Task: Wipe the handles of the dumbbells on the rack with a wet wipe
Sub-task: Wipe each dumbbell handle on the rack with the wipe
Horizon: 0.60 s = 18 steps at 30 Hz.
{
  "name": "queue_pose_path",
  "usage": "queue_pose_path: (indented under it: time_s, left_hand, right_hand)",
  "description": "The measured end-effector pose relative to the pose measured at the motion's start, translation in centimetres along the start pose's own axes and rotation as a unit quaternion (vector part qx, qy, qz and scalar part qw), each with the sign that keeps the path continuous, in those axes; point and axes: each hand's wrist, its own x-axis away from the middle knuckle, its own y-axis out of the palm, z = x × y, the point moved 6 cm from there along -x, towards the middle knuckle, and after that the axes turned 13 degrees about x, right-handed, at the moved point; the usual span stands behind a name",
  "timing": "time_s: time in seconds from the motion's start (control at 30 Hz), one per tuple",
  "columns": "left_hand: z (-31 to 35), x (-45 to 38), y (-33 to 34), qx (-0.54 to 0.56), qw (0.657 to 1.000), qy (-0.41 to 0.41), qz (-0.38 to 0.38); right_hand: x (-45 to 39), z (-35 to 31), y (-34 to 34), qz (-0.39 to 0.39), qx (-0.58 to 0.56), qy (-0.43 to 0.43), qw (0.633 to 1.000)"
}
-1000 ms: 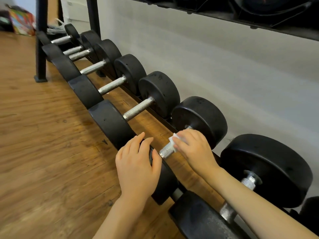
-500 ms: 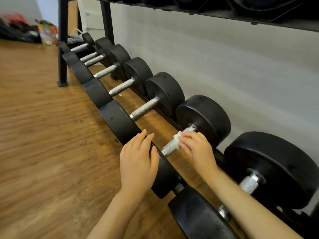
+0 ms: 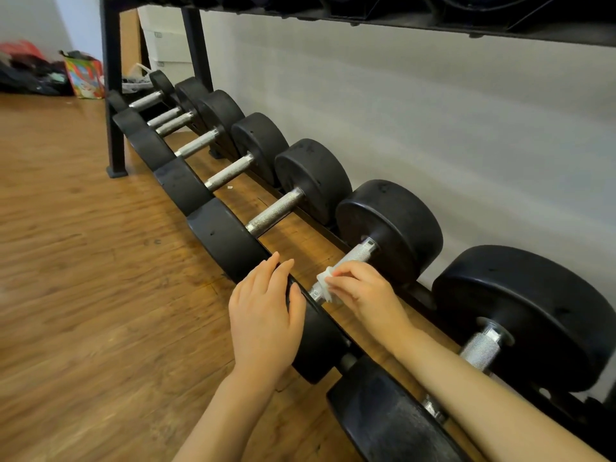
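A row of several black dumbbells with knurled metal handles lies on a low black rack (image 3: 113, 95). My right hand (image 3: 363, 291) pinches a small white wet wipe (image 3: 325, 284) against the near part of one handle (image 3: 358, 253). The far part of that handle shows bare up to its rear weight (image 3: 393, 225). My left hand (image 3: 263, 315) rests flat on the same dumbbell's front weight (image 3: 316, 338), fingers spread. The neighbouring dumbbell handle (image 3: 480, 350) at right is partly hidden by my right forearm.
Wooden floor (image 3: 83, 278) spreads to the left. A white wall (image 3: 433, 128) stands right behind the rack. An upper black shelf (image 3: 433, 18) overhangs the row. Bags and a colourful box (image 3: 83, 75) sit on the floor at the far left.
My right hand has slid the wipe along the handle toward the near weight, baring the far part. The camera has swung so the rack sits further right. My left hand stays put.
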Motion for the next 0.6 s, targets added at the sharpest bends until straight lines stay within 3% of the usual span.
queue_pose_path:
  time_s: [0.13,0.3,0.43,0.6]
  left_hand:
    - [-0.1,0.0,0.0,0.000,1.000,0.000,0.002]
    - [0.1,0.1,0.0,-0.003,1.000,-0.001,0.016]
    - [0.1,0.1,0.0,-0.008,1.000,0.000,0.019]
    - [0.1,0.1,0.0,-0.011,1.000,-0.006,0.016]
  right_hand:
    - [-0.4,0.6,-0.5,0.026,0.009,0.010,1.000]
    - [-0.1,-0.8,0.3,-0.034,-0.032,-0.032,0.998]
    - [-0.3,-0.7,0.4,-0.043,0.025,-0.062,0.997]
    - [-0.3,-0.5,0.1,-0.003,0.029,-0.050,0.998]
